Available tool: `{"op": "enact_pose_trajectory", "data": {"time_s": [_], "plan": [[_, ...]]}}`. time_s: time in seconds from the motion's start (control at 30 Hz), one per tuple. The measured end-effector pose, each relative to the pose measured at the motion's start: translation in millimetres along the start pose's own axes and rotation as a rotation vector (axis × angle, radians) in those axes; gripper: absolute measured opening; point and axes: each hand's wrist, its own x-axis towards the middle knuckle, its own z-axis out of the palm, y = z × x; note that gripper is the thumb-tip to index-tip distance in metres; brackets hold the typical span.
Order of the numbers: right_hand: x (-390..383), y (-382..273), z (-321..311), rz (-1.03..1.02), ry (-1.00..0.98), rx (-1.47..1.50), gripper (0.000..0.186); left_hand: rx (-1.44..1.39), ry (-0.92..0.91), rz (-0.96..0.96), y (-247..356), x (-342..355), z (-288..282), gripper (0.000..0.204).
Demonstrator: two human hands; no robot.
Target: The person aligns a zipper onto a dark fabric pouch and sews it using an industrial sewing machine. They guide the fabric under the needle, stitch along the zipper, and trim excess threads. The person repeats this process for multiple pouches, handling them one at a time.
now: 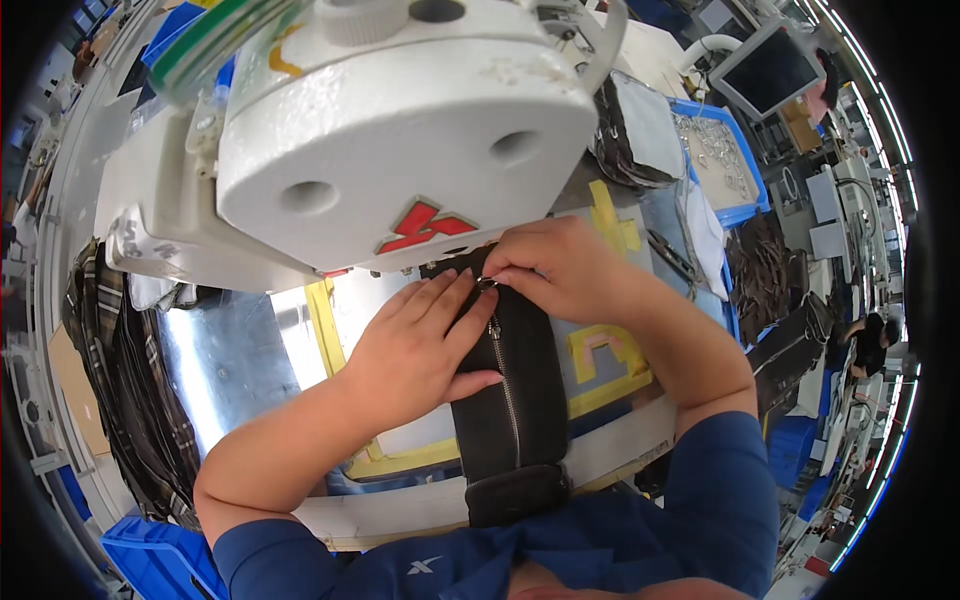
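A black fabric strip point(530, 390) with a silver zipper point(505, 390) runs from under a white machine head point(400, 120) toward my body. My left hand point(420, 340) lies on the strip's upper left part, fingers extended, fingertips beside a small metal piece point(487, 283) above the zipper. My right hand point(560, 275) pinches that piece between thumb and forefinger, just below the machine head. Beneath the strip is a pale plate edged with yellow tape point(610, 385) on a metal bed point(215, 360). Whether the piece is attached to the zipper, I cannot tell.
Plaid and black fabric point(130, 380) is piled at left, above a blue crate point(160, 560). At right stand folded pieces point(640, 130), a blue tray of metal parts point(720, 160), brown scraps point(755, 260) and a monitor point(770, 75). Another person point(870, 340) is at the far right.
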Motion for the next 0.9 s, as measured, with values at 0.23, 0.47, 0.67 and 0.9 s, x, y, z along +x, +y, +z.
{"op": "enact_pose_trajectory", "data": {"time_s": [0.23,0.47,0.67,0.9], "plan": [[-2.4,6.2,17.6,-0.083,0.134,-0.043,0.018,0.01,0.015,-0.036,-0.7,-0.2,0.7,0.088],[-2.1,5.0,19.8,-0.087,0.149,-0.221,0.009,0.038,-0.057,-0.062,5.5,-0.6,0.6,0.09],[14.1,4.1,21.0,0.004,0.174,-0.251,0.011,0.144,-0.028,-0.055,7.0,2.8,1.2,0.094],[18.5,1.1,22.0,0.124,0.212,-0.22,0.012,0.112,-0.042,-0.081,2.5,7.9,-4.1,0.098]]}}
